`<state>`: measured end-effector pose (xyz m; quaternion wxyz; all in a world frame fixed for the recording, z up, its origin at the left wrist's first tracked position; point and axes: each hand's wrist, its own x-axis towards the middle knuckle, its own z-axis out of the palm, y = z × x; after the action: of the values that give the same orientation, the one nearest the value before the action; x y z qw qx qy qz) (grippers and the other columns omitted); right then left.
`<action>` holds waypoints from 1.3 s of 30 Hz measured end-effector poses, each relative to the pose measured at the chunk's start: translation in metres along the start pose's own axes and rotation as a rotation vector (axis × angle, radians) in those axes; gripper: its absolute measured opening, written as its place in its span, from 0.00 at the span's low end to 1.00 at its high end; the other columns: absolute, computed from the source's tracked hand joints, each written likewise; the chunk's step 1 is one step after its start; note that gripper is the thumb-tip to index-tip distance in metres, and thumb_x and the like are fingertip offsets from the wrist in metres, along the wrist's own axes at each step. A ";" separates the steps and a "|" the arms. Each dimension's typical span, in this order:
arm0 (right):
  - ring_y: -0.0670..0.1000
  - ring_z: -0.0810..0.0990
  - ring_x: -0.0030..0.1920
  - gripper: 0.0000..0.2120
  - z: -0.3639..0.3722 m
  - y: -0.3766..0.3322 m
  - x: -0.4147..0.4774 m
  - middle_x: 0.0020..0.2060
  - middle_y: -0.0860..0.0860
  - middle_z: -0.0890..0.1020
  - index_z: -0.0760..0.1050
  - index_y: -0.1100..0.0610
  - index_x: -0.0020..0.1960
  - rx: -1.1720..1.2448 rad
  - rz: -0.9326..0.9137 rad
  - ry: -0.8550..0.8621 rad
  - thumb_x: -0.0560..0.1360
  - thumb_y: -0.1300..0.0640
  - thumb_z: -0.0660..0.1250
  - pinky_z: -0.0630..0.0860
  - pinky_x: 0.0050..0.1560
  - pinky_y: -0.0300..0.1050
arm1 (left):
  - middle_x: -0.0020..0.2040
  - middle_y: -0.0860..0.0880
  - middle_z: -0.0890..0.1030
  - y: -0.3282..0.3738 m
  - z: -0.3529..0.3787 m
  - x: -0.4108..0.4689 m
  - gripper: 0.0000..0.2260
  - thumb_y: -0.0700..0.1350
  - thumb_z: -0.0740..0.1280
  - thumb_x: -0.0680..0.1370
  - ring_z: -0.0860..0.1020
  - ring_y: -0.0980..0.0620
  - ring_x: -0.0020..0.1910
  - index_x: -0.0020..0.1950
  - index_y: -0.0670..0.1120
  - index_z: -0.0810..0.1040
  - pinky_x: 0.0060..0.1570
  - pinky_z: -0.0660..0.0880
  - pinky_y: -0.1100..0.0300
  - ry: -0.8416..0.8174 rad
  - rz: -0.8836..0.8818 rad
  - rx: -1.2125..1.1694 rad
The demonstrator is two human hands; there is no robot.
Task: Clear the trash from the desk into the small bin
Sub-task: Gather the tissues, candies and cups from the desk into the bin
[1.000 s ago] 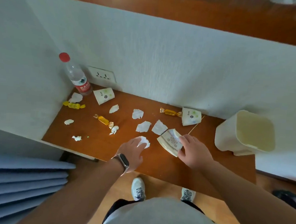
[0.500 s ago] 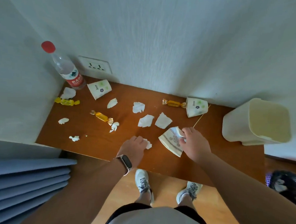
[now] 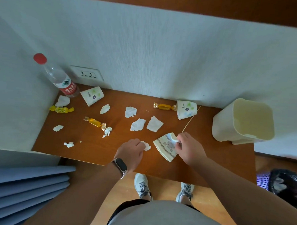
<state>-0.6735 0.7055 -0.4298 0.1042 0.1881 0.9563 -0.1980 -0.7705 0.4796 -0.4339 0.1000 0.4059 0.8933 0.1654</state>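
My left hand (image 3: 132, 151) is closed on a crumpled white paper scrap (image 3: 146, 145) near the front middle of the wooden desk (image 3: 93, 150). My right hand (image 3: 188, 148) pinches the rim of a flattened patterned paper cup (image 3: 165, 146) lying just right of the scrap. The small cream bin (image 3: 244, 121) stands open at the desk's right end. Several white paper scraps, such as one (image 3: 138, 124) and another (image 3: 154, 124), lie behind my hands. Two flowered paper cups (image 3: 92, 96) (image 3: 186, 109) lie on their sides near the wall, with yellow candies (image 3: 164, 106) (image 3: 95, 122) (image 3: 61, 109) around them.
A clear water bottle with a red cap (image 3: 59, 79) stands in the back left corner by a wall socket (image 3: 86, 73). A thin wooden stick (image 3: 190, 122) lies left of the bin. A black-lined basket (image 3: 286, 185) sits on the floor at right. Blue folded fabric (image 3: 17, 191) is at lower left.
My left hand has closed its fingers over the white scrap. My right hand has shifted its grip along the flattened cup's rim. The camera view has tilted slightly.
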 end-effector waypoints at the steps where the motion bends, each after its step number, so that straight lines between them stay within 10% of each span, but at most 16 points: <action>1: 0.49 0.79 0.42 0.05 -0.004 0.002 -0.002 0.45 0.48 0.75 0.68 0.53 0.48 -0.006 -0.008 0.000 0.79 0.54 0.63 0.80 0.38 0.42 | 0.37 0.49 0.80 0.005 -0.003 0.002 0.04 0.38 0.72 0.71 0.76 0.52 0.33 0.44 0.46 0.82 0.28 0.71 0.64 0.005 0.002 -0.001; 12: 0.45 0.72 0.34 0.07 -0.098 0.042 -0.028 0.41 0.44 0.70 0.65 0.49 0.44 0.037 -0.059 0.179 0.78 0.56 0.63 0.66 0.31 0.37 | 0.44 0.51 0.82 0.060 -0.043 0.051 0.06 0.40 0.68 0.75 0.78 0.54 0.40 0.50 0.47 0.82 0.35 0.74 0.65 0.137 0.038 -0.039; 25: 0.48 0.75 0.36 0.06 -0.164 0.160 -0.069 0.44 0.46 0.75 0.71 0.54 0.45 0.084 0.225 0.462 0.77 0.53 0.65 0.76 0.34 0.47 | 0.49 0.51 0.80 0.188 -0.051 0.138 0.08 0.43 0.63 0.79 0.76 0.52 0.48 0.54 0.47 0.80 0.43 0.70 0.63 0.101 0.306 -0.098; 39: 0.49 0.74 0.41 0.07 -0.173 0.212 -0.043 0.43 0.47 0.74 0.72 0.54 0.50 0.029 0.097 0.367 0.78 0.50 0.61 0.74 0.38 0.44 | 0.55 0.51 0.79 0.270 -0.023 0.195 0.10 0.45 0.61 0.80 0.75 0.50 0.52 0.57 0.49 0.79 0.48 0.76 0.54 -0.003 0.310 -0.025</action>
<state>-0.5712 0.9443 -0.3344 -0.0651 0.2683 0.9462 -0.1687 -0.7180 0.7892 -0.3195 0.0793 0.5381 0.8175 0.1892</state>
